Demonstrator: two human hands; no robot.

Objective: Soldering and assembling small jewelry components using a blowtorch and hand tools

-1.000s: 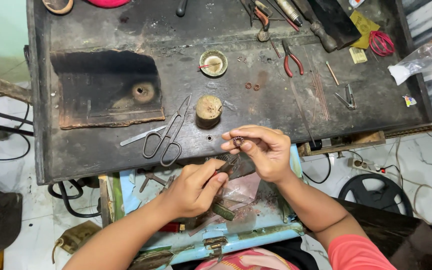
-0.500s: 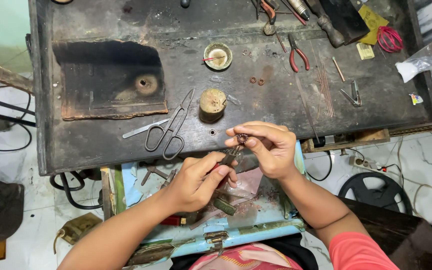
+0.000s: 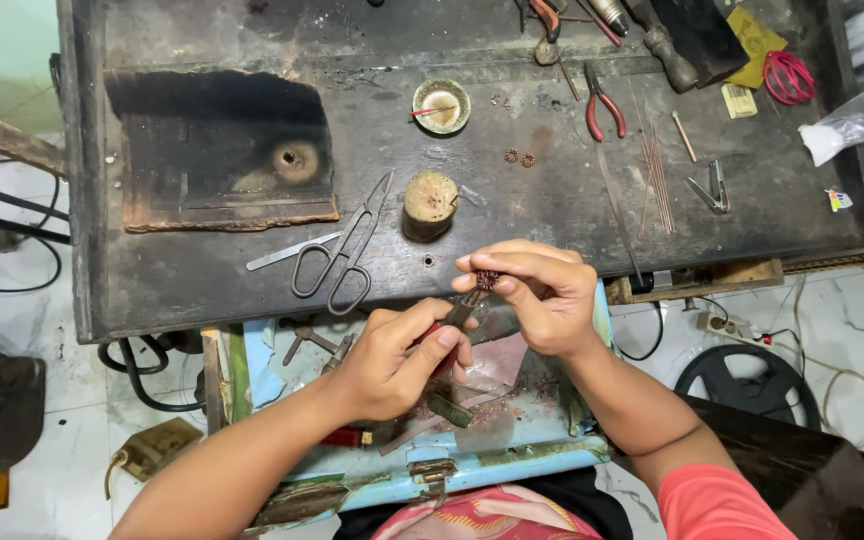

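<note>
Copper piece (image 3: 488, 279): pinched in my right hand (image 3: 542, 300), over the table's (image 3: 202, 280) near edge.
Left hand (image 3: 392, 362): closed around small pliers (image 3: 460, 312), tips at the piece.
Progress: shaping looks underway, unfinished.

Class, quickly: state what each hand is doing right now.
Left hand: closed on red-handled pliers.
Right hand: pinched shut on a small dark round ornament.

Fingers of the right hand (image 3: 542, 295) are hiding most of a tiny reddish piece (image 3: 487, 279), too small to identify; the left hand (image 3: 392, 360) is covering the tool's (image 3: 464, 308) handle.
</note>
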